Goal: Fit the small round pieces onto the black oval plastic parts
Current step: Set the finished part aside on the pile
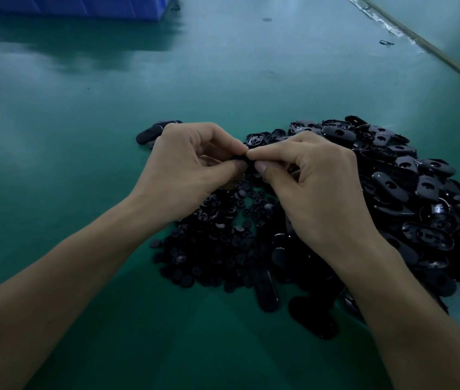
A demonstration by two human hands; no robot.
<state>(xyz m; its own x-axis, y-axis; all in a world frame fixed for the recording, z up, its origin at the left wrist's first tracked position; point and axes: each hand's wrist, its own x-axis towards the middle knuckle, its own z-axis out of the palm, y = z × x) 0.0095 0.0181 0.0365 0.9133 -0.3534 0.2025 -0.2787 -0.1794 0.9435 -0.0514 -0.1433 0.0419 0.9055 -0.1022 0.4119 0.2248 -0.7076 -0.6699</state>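
Note:
My left hand [192, 167] and my right hand [316, 181] meet fingertip to fingertip over the green table, pinching one black oval part [247, 163] between thumbs and forefingers; most of it is hidden by my fingers. Whether a round piece sits in it cannot be seen. Below my hands lies a heap of small black round pieces [217, 243]. To the right spreads a large pile of black oval plastic parts [408, 198].
A few oval parts [153, 132] lie apart just left of my left hand. A blue plastic crate [82, 5] stands at the far left edge. A thin rod [431, 49] runs diagonally at the far right. Green table surface [82, 122] surrounds the piles.

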